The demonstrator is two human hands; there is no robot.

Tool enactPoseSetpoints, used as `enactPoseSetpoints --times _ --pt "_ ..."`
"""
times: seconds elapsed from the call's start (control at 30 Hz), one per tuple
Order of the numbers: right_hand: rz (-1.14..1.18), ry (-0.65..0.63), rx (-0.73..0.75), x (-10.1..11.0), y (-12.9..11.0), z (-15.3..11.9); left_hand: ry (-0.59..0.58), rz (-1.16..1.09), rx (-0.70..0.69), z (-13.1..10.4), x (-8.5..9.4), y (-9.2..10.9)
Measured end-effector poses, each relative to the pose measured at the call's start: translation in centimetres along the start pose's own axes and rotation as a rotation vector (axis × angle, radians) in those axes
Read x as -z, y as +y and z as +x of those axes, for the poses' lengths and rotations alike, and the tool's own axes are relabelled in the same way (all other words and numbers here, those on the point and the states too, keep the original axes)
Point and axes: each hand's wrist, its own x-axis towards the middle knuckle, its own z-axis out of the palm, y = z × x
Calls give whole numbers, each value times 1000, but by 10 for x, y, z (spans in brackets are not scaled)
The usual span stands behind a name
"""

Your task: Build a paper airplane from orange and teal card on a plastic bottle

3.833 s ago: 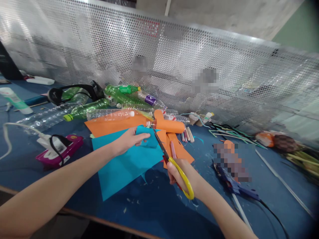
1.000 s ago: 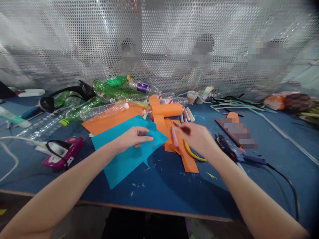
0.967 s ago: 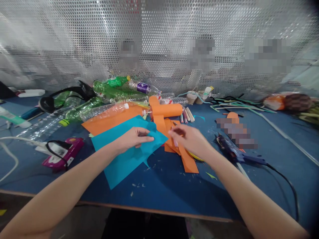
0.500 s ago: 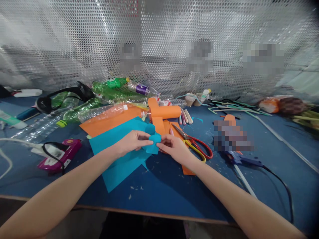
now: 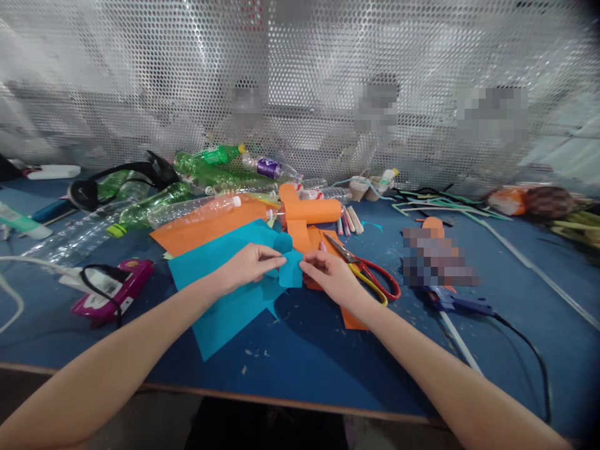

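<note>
Between my hands is a small blue paper piece [image 5: 291,270], held up over the table. My left hand [image 5: 250,267] pinches its left edge between thumb and fingertips. On the opposite edge, my right hand [image 5: 328,273] grips it the same way. Below and to the left lies a large blue paper sheet [image 5: 213,319], with a rounded blue paper piece [image 5: 282,242] just behind the held one. An orange paper-wrapped bottle [image 5: 319,211] with flat orange strips lies beyond my hands. Scissors [image 5: 379,279] with red and yellow handles rest beside my right hand on orange paper [image 5: 355,320].
Plastic bottles [image 5: 201,212] are heaped at the back left, near a magenta box [image 5: 115,290] with cables. A blue glue gun [image 5: 462,303] trails its cord on the right. Markers [image 5: 349,220] lie behind the scissors. A perforated metal screen [image 5: 309,81] bounds the table's far side.
The small blue piece has turned from curled or folded to flatter, showing more of its face. My hands have moved only slightly, the right one a little to the right.
</note>
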Motion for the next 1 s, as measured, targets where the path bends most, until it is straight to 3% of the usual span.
enactPoseSetpoints --times 0.1,0.23,0.27,0.3,0.37,0.47,0.63,0.73,0.9,1.0 --pt "-343 62 32 10 -11 -3 27 2 15 -1 1 1" --pt "-633 264 -16 45 -16 -5 57 -18 34 -2 3 3" --pt "-884 312 -88 55 -15 -5 61 -34 35 -2 3 3" --pt "-1074 294 -198 64 -13 -5 64 -52 34 -2 4 4" --pt "-1236 130 -410 78 -9 -5 68 -86 35 -1 4 3" --pt "-1239 -111 -529 86 -10 -6 70 -116 25 -1 4 3" --pt "-1109 -252 -518 82 -20 -10 67 -112 4 -2 5 3" --pt "-1029 -204 -557 83 -17 -5 42 -129 -3 -2 6 4" --pt "-1004 67 -546 94 -8 5 -27 -231 -2 -5 5 9" --pt "-787 173 -378 90 -14 3 22 -215 -20 -7 6 12"
